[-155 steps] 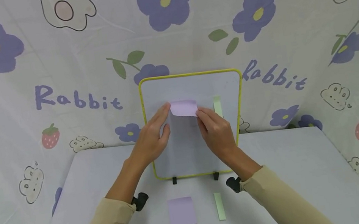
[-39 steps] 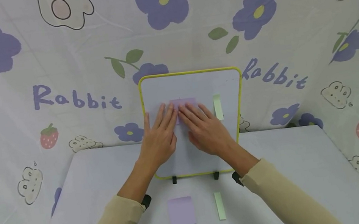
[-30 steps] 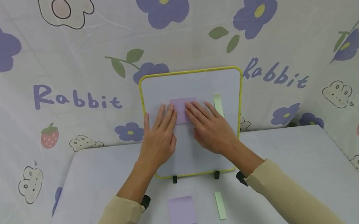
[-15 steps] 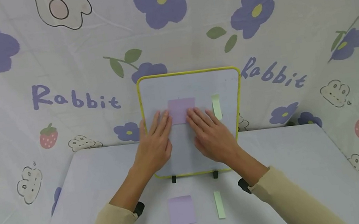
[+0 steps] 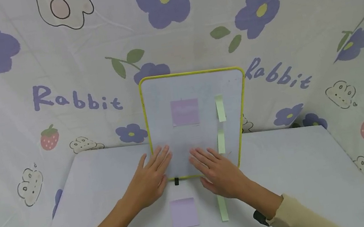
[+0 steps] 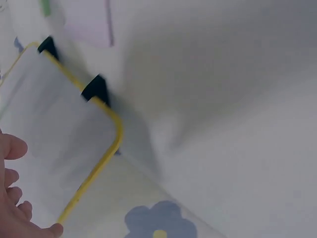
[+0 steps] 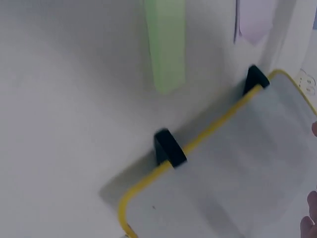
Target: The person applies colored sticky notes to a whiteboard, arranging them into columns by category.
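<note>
A purple sticky note (image 5: 185, 112) lies flat on the upper middle of a yellow-framed whiteboard (image 5: 171, 88), with neither hand on it. My left hand (image 5: 149, 180) is over the board's lower left corner, fingers straight and spread, holding nothing. In the left wrist view its thumb and fingertips (image 6: 14, 177) overlap the board. Lower right of centre, my right hand (image 5: 219, 172) has extended fingers and grips nothing. Two green sticky strips are on the board's right side, an upper strip (image 5: 220, 108) and a lower strip (image 5: 221, 141), the latter just above the right hand.
On the white table (image 5: 299, 174) before the board lie a purple sticky note pad (image 5: 184, 213) and a green sticky strip pad (image 5: 223, 208), partly hidden by the right hand. Black feet (image 7: 169, 148) support the board's bottom edge. A flower-patterned cloth (image 5: 90, 56) hangs behind.
The purple note, earlier held curled and then pressed against the board by both hands, is now uncovered. Both hands have drawn down off it, the left also leftward. The lower green strip has come into view.
</note>
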Demonstrator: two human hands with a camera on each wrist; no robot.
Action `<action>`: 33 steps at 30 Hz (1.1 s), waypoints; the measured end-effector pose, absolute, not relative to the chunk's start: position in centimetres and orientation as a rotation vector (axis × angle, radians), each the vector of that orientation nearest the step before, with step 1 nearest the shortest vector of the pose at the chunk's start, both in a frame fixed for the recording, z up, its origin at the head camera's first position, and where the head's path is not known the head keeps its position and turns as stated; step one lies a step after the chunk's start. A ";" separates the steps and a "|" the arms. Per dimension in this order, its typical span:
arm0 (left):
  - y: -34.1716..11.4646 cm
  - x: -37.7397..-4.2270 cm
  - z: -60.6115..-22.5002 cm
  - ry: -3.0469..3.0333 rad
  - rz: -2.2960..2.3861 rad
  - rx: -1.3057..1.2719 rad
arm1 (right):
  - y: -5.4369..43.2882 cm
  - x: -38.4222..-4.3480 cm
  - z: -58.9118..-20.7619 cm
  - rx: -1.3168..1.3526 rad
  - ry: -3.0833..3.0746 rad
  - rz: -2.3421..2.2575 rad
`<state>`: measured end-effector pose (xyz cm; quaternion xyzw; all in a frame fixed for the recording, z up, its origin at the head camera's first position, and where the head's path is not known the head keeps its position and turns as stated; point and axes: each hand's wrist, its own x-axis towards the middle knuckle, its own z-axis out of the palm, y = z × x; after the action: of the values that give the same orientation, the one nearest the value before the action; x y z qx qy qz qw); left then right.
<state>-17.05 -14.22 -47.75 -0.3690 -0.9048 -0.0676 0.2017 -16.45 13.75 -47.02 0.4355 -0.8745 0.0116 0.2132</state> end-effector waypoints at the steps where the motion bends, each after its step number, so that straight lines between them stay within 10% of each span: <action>1: -14.4 -16.7 -48.3 -2.544 -0.205 -1.057 | 13.8 -16.1 -47.4 1.228 -2.435 0.048; 33: -14.8 -12.5 -54.0 -2.736 -0.050 -1.513 | 12.5 -10.9 -55.1 1.551 -2.371 0.274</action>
<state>-12.47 -14.81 -54.03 -0.4838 -0.8750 -0.0160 0.0075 -10.86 12.47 -55.15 0.5390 -0.8239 0.0951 0.1468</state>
